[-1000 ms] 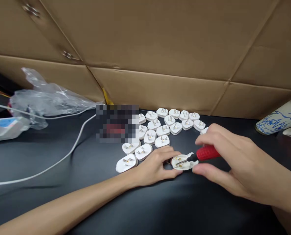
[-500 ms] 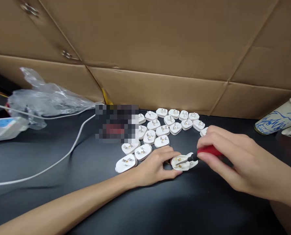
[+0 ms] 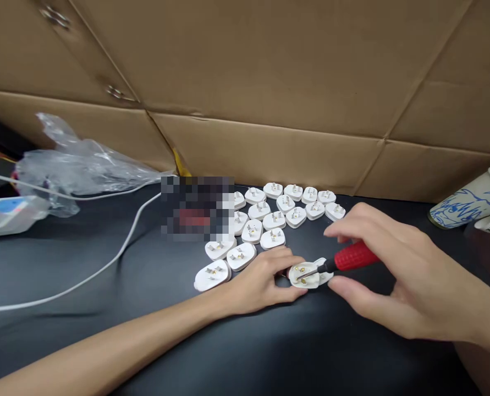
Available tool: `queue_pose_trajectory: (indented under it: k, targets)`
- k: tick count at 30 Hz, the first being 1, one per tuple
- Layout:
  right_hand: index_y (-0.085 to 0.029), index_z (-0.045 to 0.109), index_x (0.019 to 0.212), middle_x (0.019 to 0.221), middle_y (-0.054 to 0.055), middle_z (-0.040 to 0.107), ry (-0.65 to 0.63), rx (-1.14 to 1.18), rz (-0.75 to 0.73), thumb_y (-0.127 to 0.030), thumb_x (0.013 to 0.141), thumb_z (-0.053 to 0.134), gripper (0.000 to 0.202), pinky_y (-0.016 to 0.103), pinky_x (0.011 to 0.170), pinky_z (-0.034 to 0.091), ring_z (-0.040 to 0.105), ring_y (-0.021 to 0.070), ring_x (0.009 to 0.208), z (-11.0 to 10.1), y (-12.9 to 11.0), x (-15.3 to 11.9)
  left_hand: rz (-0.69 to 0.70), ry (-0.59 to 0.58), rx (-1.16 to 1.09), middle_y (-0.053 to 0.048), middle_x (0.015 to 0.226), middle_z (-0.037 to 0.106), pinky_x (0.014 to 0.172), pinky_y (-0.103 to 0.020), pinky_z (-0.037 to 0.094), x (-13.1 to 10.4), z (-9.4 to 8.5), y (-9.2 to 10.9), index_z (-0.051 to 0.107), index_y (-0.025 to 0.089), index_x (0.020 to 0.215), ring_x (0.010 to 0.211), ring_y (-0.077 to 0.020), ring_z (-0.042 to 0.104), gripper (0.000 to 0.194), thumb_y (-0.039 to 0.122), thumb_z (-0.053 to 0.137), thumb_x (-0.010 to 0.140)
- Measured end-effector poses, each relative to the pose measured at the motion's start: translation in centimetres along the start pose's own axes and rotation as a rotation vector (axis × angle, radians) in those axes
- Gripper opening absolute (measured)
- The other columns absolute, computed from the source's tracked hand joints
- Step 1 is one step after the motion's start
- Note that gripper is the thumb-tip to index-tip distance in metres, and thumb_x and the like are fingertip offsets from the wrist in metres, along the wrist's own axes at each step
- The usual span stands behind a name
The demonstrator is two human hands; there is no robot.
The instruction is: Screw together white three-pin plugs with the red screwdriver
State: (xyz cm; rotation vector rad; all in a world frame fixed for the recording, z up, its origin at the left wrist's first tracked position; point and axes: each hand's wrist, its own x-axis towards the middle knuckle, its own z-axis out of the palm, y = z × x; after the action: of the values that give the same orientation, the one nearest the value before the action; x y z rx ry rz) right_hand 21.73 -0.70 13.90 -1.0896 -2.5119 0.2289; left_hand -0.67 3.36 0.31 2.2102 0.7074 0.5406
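Observation:
My left hand [image 3: 261, 280] grips an opened white plug shell [image 3: 309, 281] by its left end, with brass parts showing inside. A screwdriver with a red handle [image 3: 355, 255] and a black collar has its metal tip among those brass parts. Around the red handle is my right hand [image 3: 401, 269], its thumb and index finger spread apart; the handle's rear end lies within the palm, hidden by the fingers. Several white plugs [image 3: 242, 256] lie with their pins up just beyond my left hand.
Behind the plugs stands a brown padded wall [image 3: 269, 146]. Crumpled clear plastic [image 3: 88, 165], a white cable [image 3: 126, 242] and a white power strip [image 3: 11, 215] are at the left. A patterned cup [image 3: 469, 201] leans at the right. One patch beside the plugs is pixelated.
My right thumb and index finger have spread off the red handle, and more of it shows. My left hand and the plug shell have barely moved.

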Motion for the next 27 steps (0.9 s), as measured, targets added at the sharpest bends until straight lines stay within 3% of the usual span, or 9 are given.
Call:
queue_pose_trajectory:
  k: [3,5,9,13,18,23,25,27]
  targets:
    - [-0.019,0.054,0.108,0.090,0.002,0.067,0.042,-0.085,0.053,-0.029,0.097,0.055,0.015,0.028,0.060,0.046,0.065,0.0158,0.070,0.1,0.2,0.0,0.007,-0.001,0.006,0.000,0.079,0.058,0.070,-0.027,0.044,0.0,0.0,0.0,0.070,0.020,0.108,0.075,-0.0175,0.057,0.023,0.029,0.070,0.087]
    - [-0.020,0.054,0.107,0.093,0.002,0.067,-0.004,-0.010,0.018,-0.022,0.097,0.054,0.011,0.027,0.064,0.047,0.065,0.0149,0.074,0.0,0.2,-0.1,0.010,-0.011,-0.004,-0.001,0.081,0.060,0.072,-0.027,0.045,0.1,0.0,0.0,0.070,0.020,0.110,0.077,-0.0182,0.057,0.025,0.030,0.070,0.087]
    - [-0.021,0.055,0.109,0.097,0.003,0.064,-0.061,0.166,-0.011,-0.011,0.089,0.058,0.022,0.025,0.072,0.051,0.064,0.0146,0.083,-0.2,0.3,0.0,0.001,-0.005,-0.019,-0.002,0.083,0.062,0.074,-0.028,0.046,0.1,0.1,-0.1,0.070,0.019,0.107,0.079,-0.0188,0.058,0.023,0.030,0.069,0.088]
    - [-0.022,0.054,0.113,0.097,0.001,0.067,0.042,0.250,0.051,-0.021,0.089,0.067,0.028,0.025,0.074,0.054,0.066,0.0139,0.083,0.5,0.8,0.3,0.011,0.019,-0.025,0.000,0.077,0.058,0.069,-0.027,0.044,0.1,0.1,0.0,0.071,0.019,0.103,0.074,-0.0173,0.056,0.021,0.029,0.070,0.086]
    - [-0.025,0.056,0.113,0.095,-0.001,0.069,0.197,0.465,0.191,-0.022,0.083,0.076,0.037,0.024,0.075,0.057,0.068,0.0140,0.080,0.5,1.1,0.5,-0.004,0.014,-0.048,0.001,0.076,0.057,0.068,-0.026,0.044,0.2,-0.1,0.2,0.071,0.019,0.108,0.073,-0.0169,0.056,0.026,0.029,0.072,0.084]
    - [-0.027,0.053,0.115,0.095,0.002,0.067,0.388,0.420,0.254,-0.020,0.087,0.070,0.034,0.032,0.081,0.056,0.067,0.0198,0.089,-0.2,0.9,0.3,-0.038,0.013,-0.043,0.000,0.076,0.059,0.067,-0.026,0.044,0.3,-0.3,0.4,0.072,0.019,0.104,0.072,-0.0170,0.056,0.024,0.031,0.071,0.084]
    - [-0.027,0.048,0.121,0.100,0.004,0.065,0.326,0.377,0.219,-0.017,0.093,0.059,0.031,0.033,0.081,0.054,0.066,0.0201,0.092,-0.1,0.9,0.3,-0.045,0.019,-0.048,-0.001,0.078,0.061,0.068,-0.027,0.045,0.3,-0.2,0.4,0.071,0.017,0.106,0.074,-0.0179,0.057,0.026,0.030,0.071,0.083]
    - [-0.024,0.047,0.121,0.105,0.006,0.064,0.136,0.313,0.137,-0.010,0.094,0.050,0.031,0.032,0.079,0.052,0.064,0.0182,0.090,0.5,1.0,0.5,-0.045,0.026,-0.052,-0.002,0.081,0.063,0.070,-0.029,0.046,0.2,-0.1,0.4,0.071,0.016,0.107,0.076,-0.0190,0.058,0.027,0.029,0.072,0.082]
